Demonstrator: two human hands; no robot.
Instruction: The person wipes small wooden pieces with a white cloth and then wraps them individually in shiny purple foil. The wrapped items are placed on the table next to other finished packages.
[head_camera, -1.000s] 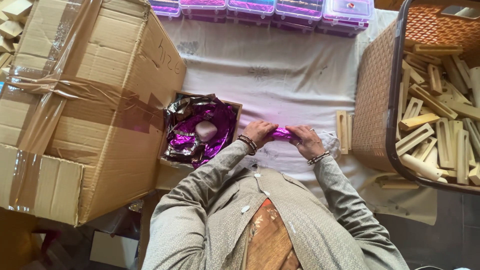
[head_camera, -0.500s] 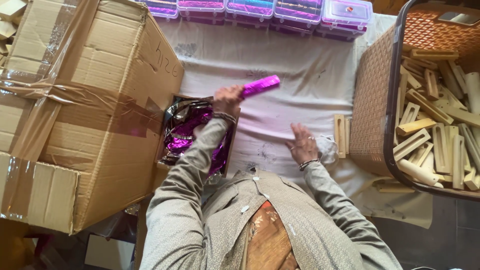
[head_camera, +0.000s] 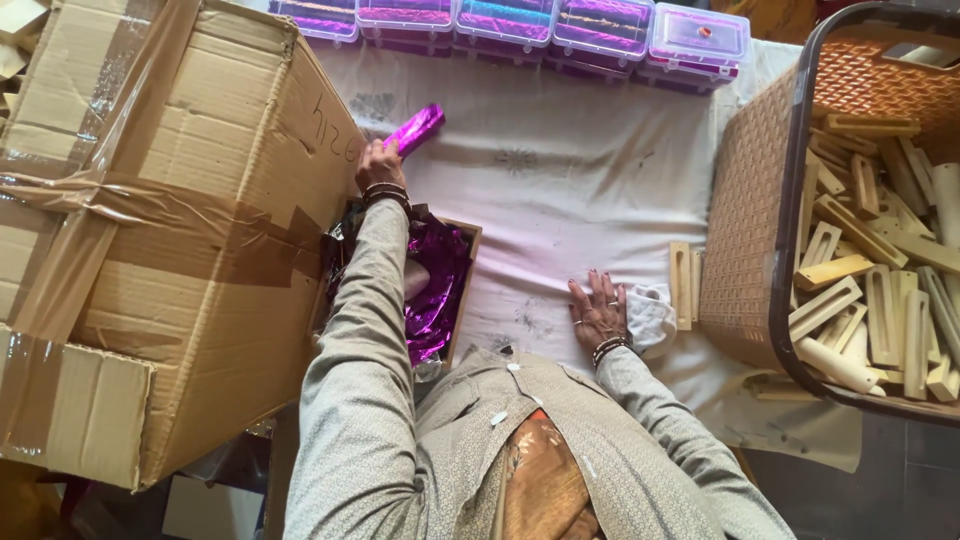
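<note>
Further out now, the left hand (head_camera: 377, 165) clasps the purple foil stick (head_camera: 416, 129), slanting up-right; the right hand (head_camera: 598, 313) lies flat, fingers spread.

A second ago both your hands met over the white cloth (head_camera: 560, 200), wrapping the purple foil-wrapped piece (head_camera: 416, 129) between them. Since then your left hand (head_camera: 378, 165) has carried that piece up and away, past the small box of purple foil (head_camera: 440, 290), and now holds it alone beside the big cardboard box (head_camera: 180, 230). Your right hand (head_camera: 598, 312) has let go and dropped flat onto the cloth, fingers spread, next to the wooden pieces (head_camera: 683, 285).
</note>
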